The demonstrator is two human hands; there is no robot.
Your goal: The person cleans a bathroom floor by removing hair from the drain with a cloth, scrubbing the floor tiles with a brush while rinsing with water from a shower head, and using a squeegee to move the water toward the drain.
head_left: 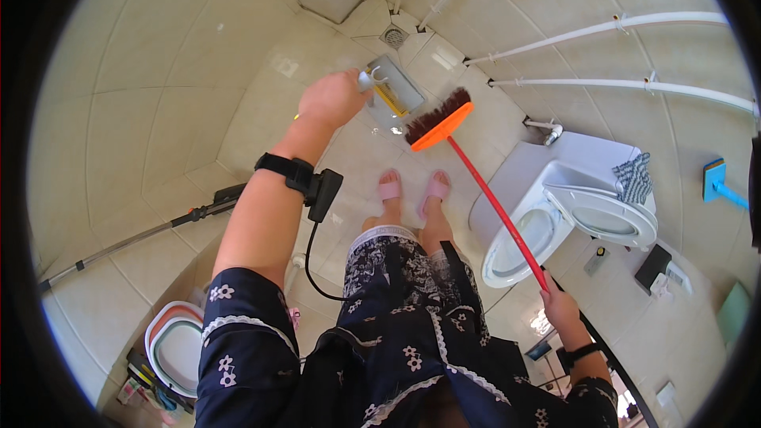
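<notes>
My left hand (333,99) is stretched forward, closed round the top of a dustpan's handle, where a white hook end (372,77) sticks out past the fingers. Below it shows the grey pan (400,83) with a yellow strip along it; most of the handle is hidden. In my right hand (561,309), at the lower right, is the red stick of a broom (495,202). Its orange head (442,127) with dark bristles slants just right of the dustpan, apart from it. Whether the bristles touch the floor, I cannot tell.
A white toilet (523,242) with its lid raised stands at the right, a grey cloth (632,178) on it. White pipes (594,83) run along the right wall. A floor drain (394,36) lies ahead. Folding basins (176,349) and a long pole (143,242) are at the left.
</notes>
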